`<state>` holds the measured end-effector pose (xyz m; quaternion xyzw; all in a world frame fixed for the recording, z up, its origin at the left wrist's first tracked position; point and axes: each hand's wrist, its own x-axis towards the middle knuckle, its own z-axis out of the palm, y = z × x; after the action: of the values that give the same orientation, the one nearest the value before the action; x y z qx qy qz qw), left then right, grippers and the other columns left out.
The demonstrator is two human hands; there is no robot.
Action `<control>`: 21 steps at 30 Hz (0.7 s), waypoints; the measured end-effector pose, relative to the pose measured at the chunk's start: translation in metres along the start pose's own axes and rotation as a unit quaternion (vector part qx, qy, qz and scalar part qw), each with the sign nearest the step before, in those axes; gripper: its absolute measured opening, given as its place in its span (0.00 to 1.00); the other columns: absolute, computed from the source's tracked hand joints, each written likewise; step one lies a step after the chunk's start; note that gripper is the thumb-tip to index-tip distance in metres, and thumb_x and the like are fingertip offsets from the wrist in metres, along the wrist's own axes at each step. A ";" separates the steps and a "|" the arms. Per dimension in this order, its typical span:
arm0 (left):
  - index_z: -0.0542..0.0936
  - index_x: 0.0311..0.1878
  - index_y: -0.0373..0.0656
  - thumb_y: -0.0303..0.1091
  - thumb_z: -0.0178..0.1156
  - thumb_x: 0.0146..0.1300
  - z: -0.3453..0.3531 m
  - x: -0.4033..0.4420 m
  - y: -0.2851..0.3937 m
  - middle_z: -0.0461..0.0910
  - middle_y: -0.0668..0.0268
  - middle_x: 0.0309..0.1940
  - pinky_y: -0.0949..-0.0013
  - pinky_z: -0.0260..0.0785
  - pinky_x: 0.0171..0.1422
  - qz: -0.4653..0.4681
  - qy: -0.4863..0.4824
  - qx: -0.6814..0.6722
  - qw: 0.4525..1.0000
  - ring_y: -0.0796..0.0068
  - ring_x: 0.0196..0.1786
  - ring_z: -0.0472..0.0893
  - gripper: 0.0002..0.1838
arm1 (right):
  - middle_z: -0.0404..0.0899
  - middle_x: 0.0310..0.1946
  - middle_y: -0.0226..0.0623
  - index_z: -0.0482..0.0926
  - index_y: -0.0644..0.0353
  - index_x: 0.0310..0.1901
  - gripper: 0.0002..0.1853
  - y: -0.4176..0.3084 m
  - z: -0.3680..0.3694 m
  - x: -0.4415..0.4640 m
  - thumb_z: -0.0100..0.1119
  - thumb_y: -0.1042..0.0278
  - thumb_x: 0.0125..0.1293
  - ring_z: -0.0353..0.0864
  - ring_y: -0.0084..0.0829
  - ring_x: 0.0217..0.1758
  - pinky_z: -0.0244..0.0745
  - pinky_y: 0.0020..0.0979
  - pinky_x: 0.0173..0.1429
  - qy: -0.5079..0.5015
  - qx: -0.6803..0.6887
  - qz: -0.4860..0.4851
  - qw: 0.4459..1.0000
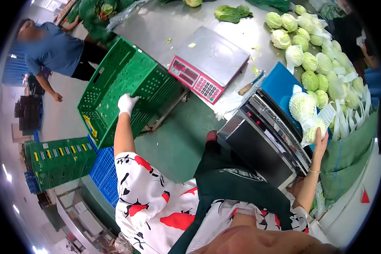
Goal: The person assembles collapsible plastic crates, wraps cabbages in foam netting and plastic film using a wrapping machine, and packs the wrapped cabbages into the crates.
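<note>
Left hand [128,103]: white-gloved, in my head view, touching the rim of the green crate [156,86]; I cannot tell whether its fingers grip.
Right hand [320,146]: bare, clasped round the lower end of a netted cabbage [313,133], beside another netted cabbage [302,108] over the blue top [279,86] of a machine [258,142]; my hands are well apart.
Scale [211,55]: on the worktop [152,21], red-framed, keypad facing me; its key markings and display are too small to read.
Apron [237,186]: dark green, white lettering with a circled R; the lettering is inverted and illegible to me.
Stacked crates [61,163]: green, with yellow parts and a small pale label, unreadable.
Cabbage pile [309,63]: right of the scale, partly netted.
</note>
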<state>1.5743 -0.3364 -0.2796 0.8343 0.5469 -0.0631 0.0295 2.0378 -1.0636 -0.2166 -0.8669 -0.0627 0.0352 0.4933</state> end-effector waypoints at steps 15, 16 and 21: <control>0.88 0.36 0.41 0.61 0.71 0.51 -0.005 -0.053 0.003 0.86 0.51 0.35 0.56 0.78 0.47 0.017 -0.012 -0.025 0.999 0.51 0.40 0.86 0.28 | 0.69 0.67 0.56 0.66 0.76 0.68 0.38 0.031 -0.010 0.033 0.59 0.47 0.72 0.68 0.44 0.69 0.60 0.39 0.74 0.042 -0.134 -0.006 0.990; 0.88 0.34 0.42 0.61 0.70 0.52 -0.011 -0.063 0.006 0.86 0.51 0.34 0.55 0.78 0.46 0.017 -0.028 -0.013 0.999 0.51 0.39 0.86 0.27 | 0.68 0.68 0.57 0.65 0.76 0.68 0.39 0.053 -0.011 0.046 0.59 0.46 0.71 0.67 0.46 0.71 0.59 0.40 0.75 0.034 -0.166 -0.046 0.984; 0.87 0.31 0.42 0.57 0.69 0.54 0.001 -0.094 0.028 0.85 0.51 0.32 0.52 0.77 0.46 0.037 -0.007 -0.047 0.998 0.49 0.39 0.85 0.24 | 0.58 0.73 0.60 0.57 0.73 0.73 0.51 0.096 -0.027 0.042 0.68 0.42 0.62 0.59 0.49 0.76 0.54 0.43 0.79 -0.003 -0.259 0.007 0.966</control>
<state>1.5630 -0.4336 -0.2686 0.8511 0.5179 -0.0420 0.0752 2.0899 -1.1288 -0.2850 -0.9654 -0.0646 0.0239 0.2516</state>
